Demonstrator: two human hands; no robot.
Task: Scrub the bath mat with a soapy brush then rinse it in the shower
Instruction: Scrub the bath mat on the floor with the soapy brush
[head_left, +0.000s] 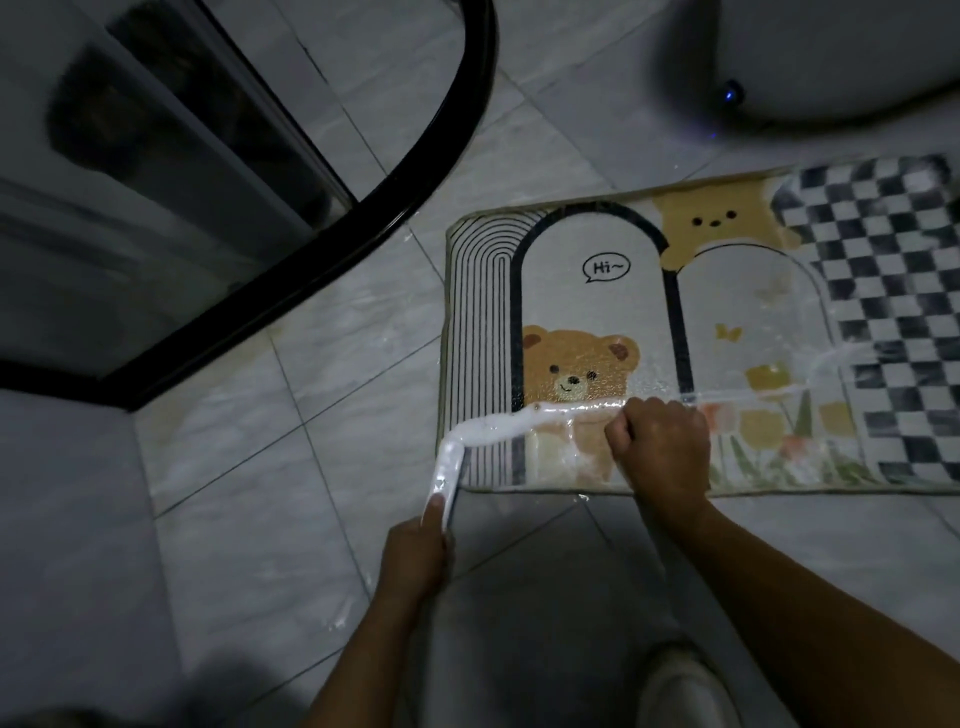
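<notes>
Bath mat (597, 291): lies flat on the floor, ahead of and under the right hand, its near-left corner just beyond the left hand. The print shows arches, two bears, a "Hi~" speech bubble, tulips and a black-and-white check panel out to the right of the right hand.

Clear plastic film (488, 431): glossy sheet over the near part of the mat. Its bunched white edge runs from the left hand up to the mat's corner, then across to the right hand.

Left hand (415, 551): off the mat, on its near side. Fingers curled, pinching the end of the film's edge, one digit lying along it.

Right hand (660, 441): on the mat beside the lower bear, knuckles up, fist closed round the film's edge.

Tiled floor (260, 467): pale, wet-looking around both hands.

Shower enclosure frame (415, 171): black, curved, far left of the hands.

White rounded fixture (831, 57): beyond the mat, with a small blue light (730, 95).
</notes>
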